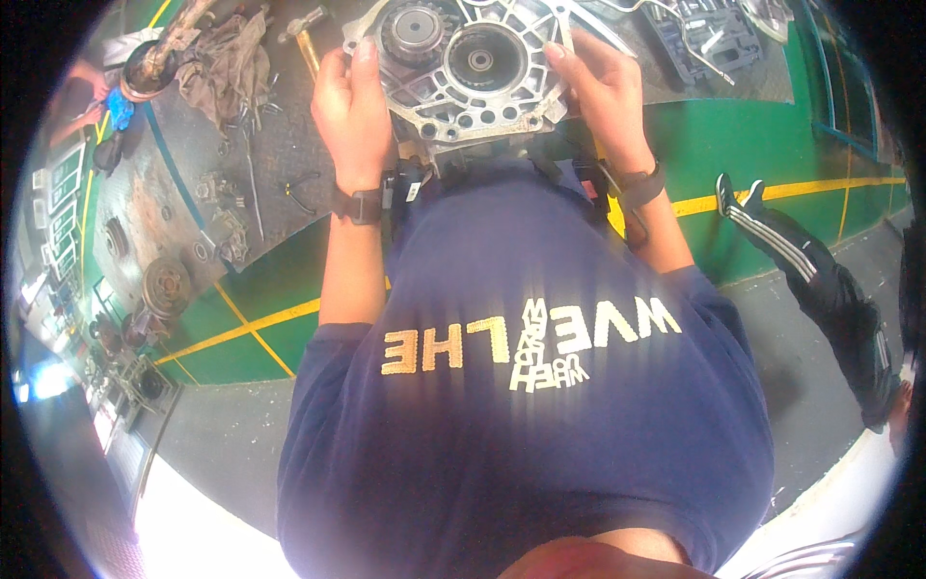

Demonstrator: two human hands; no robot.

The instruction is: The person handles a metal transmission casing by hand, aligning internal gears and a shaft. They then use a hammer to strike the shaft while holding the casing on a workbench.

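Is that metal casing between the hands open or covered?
Open on the side in view: a toothed gear and a round recess show uncovered within the casing.

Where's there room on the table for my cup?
The table looks bare between the left hand and the long thin rod, above a small black thing. A smaller patch sits right of the tool case. It's crowded around the crumpled cloth and between both hands, which hold a big metal part.

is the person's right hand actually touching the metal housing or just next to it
Touching. The head view shows it: the right hand has its thumb laid on the metal housing at its right edge.
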